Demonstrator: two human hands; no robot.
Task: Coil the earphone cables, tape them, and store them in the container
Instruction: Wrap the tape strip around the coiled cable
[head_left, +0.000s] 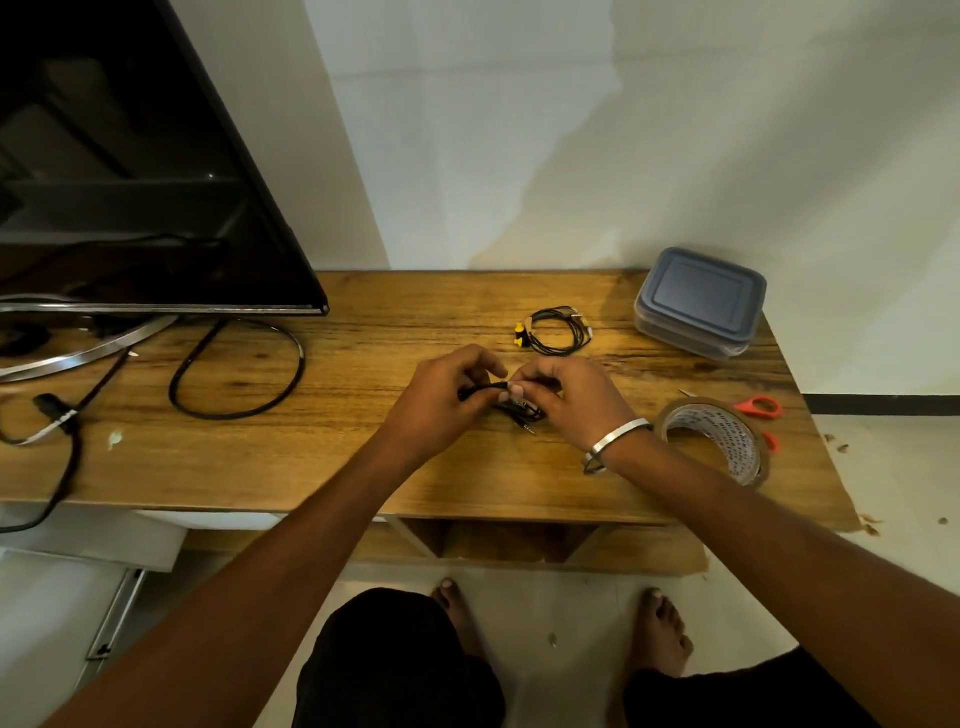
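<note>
Head view: a thin black earphone cable bundle (511, 402) is held just above the grained, glossy wooden tabletop (363, 457) at mid-table. It is pinched by the left hand (441, 395) with curled fingers on its left end, and gripped by the right hand (571, 402) with fingers curled round its right side; a small pale strip, likely tape, is seen between the fingertips. Loose strands and a metal jack plug hang below the right hand onto the wood. A flat silver metal bangle (615, 439) is worn on the right wrist.

A second coiled black earphone cable with yellow earbuds (556, 331) lies on the table behind the hands. A rounded rectangular translucent plastic container with a grey-blue lid (698, 301) sits lidded at the far right corner; contents cannot be told. A brown packing tape roll (714, 439) stands tilted by the right wrist, with orange-handled scissors (758, 408) partly hidden behind it.
</note>
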